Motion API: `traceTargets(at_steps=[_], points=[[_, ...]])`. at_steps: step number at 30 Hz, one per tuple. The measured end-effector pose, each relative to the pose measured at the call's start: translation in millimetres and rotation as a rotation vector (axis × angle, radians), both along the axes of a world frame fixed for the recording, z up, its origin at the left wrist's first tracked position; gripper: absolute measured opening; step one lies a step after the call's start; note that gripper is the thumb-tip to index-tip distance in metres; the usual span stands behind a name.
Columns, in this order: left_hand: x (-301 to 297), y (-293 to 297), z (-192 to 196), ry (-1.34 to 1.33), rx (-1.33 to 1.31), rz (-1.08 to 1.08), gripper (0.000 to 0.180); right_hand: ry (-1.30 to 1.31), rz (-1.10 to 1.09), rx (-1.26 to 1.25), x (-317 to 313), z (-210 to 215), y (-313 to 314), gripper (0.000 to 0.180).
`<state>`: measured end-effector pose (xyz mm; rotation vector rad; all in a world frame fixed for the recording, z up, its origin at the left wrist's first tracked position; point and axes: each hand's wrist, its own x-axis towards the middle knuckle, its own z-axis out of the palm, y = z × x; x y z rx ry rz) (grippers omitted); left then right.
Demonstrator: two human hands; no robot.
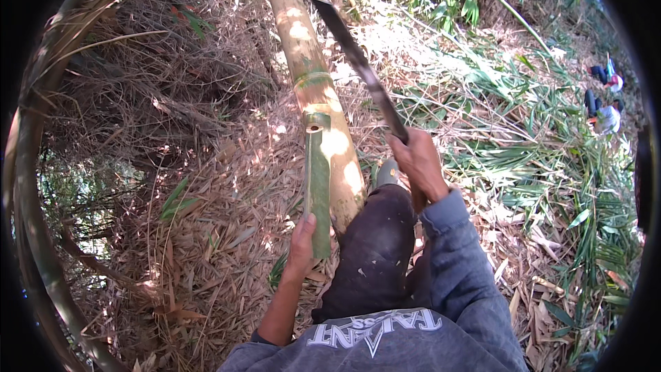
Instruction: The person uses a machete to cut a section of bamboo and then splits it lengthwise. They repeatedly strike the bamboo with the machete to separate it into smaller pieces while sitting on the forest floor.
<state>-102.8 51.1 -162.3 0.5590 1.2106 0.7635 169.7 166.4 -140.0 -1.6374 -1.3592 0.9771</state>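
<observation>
A thick bamboo pole (pixel 306 62) lies on the ground, running from the top centre down toward my knee, part green and part shaved pale yellow. My left hand (pixel 303 244) grips a loose green strip of bamboo (pixel 318 179) that lies along the pole's near end. My right hand (pixel 418 162) holds the handle of a long dark machete (pixel 358 62), whose blade points up and left and crosses the pole's upper part. My knee in dark trousers (pixel 375 241) rests beside the pole's near end.
Dry bamboo leaves and brown twigs cover the ground. Curved green bamboo stems (pixel 31 165) arc along the left edge. Cut green leafy branches (pixel 537 131) lie at the right. A person (pixel 606 107) crouches at the far right.
</observation>
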Motion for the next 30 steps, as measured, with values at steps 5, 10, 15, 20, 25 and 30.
traceTargets(at_steps=[5,10,15,20,25,30], points=[[13,-6,33,-0.281,-0.07,0.083,0.046,0.131,-0.105,-0.15,35,36,-79,0.033],[46,-33,30,-0.395,0.1,0.007,0.042,0.441,-0.244,-0.253,24,66,-170,0.028],[98,-49,60,-0.484,0.224,0.003,0.048,0.704,-0.233,-0.174,-1,54,-235,0.05],[122,-69,87,-0.416,0.345,-0.007,0.05,0.8,-0.24,-0.056,-13,54,-268,0.058],[137,-90,93,-0.249,0.518,0.039,0.05,0.927,-0.276,0.039,-18,63,-279,0.068],[128,-95,125,-0.198,0.617,-0.061,0.044,1.149,-0.26,0.103,-11,59,-287,0.064]])
